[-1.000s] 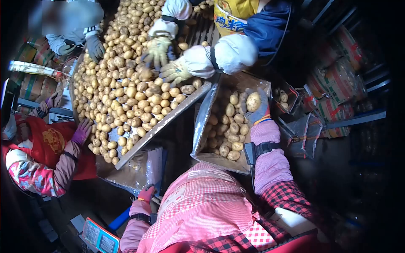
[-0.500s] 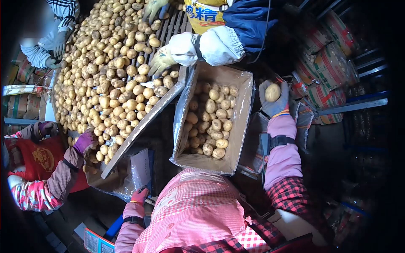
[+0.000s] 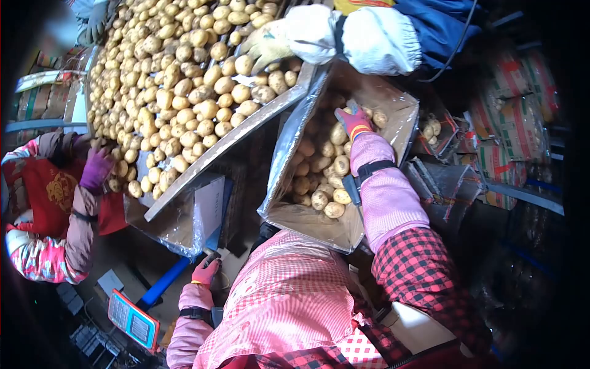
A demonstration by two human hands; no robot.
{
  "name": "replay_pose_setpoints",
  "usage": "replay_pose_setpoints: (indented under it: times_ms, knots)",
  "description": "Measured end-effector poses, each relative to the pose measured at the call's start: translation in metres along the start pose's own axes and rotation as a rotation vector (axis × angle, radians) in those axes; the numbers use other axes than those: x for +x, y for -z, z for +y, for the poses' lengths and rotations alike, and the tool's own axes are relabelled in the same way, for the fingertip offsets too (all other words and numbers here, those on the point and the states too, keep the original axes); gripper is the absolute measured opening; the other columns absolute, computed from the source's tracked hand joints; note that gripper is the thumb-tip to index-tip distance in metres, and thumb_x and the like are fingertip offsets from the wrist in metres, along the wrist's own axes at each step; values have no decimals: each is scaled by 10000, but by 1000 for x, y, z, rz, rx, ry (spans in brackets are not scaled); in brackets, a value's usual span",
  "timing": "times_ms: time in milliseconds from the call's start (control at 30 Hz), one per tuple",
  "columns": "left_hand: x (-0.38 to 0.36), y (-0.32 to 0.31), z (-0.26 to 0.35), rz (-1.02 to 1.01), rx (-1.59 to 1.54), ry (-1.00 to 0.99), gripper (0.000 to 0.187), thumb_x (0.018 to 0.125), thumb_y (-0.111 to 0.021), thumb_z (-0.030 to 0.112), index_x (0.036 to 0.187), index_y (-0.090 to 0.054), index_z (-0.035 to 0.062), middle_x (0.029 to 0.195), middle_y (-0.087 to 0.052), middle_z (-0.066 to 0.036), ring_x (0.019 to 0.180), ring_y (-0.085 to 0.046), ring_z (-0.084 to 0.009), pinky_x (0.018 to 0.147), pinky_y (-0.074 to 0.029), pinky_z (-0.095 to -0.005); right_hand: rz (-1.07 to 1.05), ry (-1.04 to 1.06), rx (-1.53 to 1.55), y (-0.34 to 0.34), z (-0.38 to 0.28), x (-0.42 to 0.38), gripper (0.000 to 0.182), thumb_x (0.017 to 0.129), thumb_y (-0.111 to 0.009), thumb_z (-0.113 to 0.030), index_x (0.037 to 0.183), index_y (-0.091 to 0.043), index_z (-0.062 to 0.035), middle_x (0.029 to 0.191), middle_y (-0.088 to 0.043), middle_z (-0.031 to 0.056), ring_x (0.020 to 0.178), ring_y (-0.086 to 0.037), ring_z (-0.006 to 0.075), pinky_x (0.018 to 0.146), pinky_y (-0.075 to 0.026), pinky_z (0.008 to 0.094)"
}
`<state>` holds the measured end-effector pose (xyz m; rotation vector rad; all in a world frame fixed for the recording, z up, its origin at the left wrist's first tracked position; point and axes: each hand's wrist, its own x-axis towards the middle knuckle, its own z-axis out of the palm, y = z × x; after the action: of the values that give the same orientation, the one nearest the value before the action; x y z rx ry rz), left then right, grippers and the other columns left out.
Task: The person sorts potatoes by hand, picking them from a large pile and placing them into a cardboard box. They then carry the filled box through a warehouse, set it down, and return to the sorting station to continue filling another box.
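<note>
The right hand [image 3: 354, 122] has been brought leftward and lowered into the plastic-lined cardboard box [image 3: 387, 91]; half a second ago a potato was carried on its upturned palm, outside the box. That palm is now turned down, so the work is judged to be back at a reach rather than a carry. Its fingers are bent among the potatoes [image 3: 337, 134], which are spread just left of and below the hand; whether one is pinched cannot be told. The left hand [image 3: 206, 270] has been drawn off the liner of a second box [image 3: 163, 227], above and left of it. Its fingers are curled, but whether anything is gripped cannot be told. A digital scale [image 3: 135, 320] is seen below-left of that hand.
</note>
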<state>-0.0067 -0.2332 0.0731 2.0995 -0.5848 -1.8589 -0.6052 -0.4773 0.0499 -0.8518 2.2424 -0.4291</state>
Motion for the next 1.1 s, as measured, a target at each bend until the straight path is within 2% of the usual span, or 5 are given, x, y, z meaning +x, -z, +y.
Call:
replay_pose_setpoints:
  times_ms: [233,433,567,1000,1100]
  knots:
    - [-23,-10,-14,93,39,139,404,843,-657,130,1206,-558,-18,959,-644,-85,850,-626,-182,797,-515,-305,-407,161,89,-100,96,56,748,769,-707,-375,1288,-429,88,1203,-563,231,1082,-567,278,887,-458,337]
    - [21,-6,-14,-77,-117,-8,365,860,-639,99,1198,-564,-17,941,-647,-79,821,-629,-170,781,-518,-303,-501,488,-713,-49,5,-150,373,759,-571,-471,1000,-670,-203,1141,-530,104,1113,-500,301,976,-310,532]
    - [35,-9,20,-84,-33,-38,327,855,-636,121,1167,-605,28,920,-661,-47,791,-617,-124,685,-476,-235,-697,679,-1088,-47,28,-205,231,811,-569,-298,1007,-671,-231,1169,-527,84,1057,-528,291,891,-401,458]
    - [57,26,12,-105,-38,25,356,864,-636,110,1191,-555,-6,967,-640,-111,837,-624,-216,802,-515,-372,-182,257,-1139,35,27,-138,375,832,-608,-333,1181,-570,-201,1262,-494,104,1092,-554,307,827,-477,466]
    - [58,21,14,-107,21,26,350,865,-630,102,1190,-559,-5,977,-645,-124,827,-630,-224,797,-519,-361,-256,736,-975,26,5,-142,387,749,-655,-290,1120,-595,-197,1164,-560,84,1053,-549,283,850,-457,422]
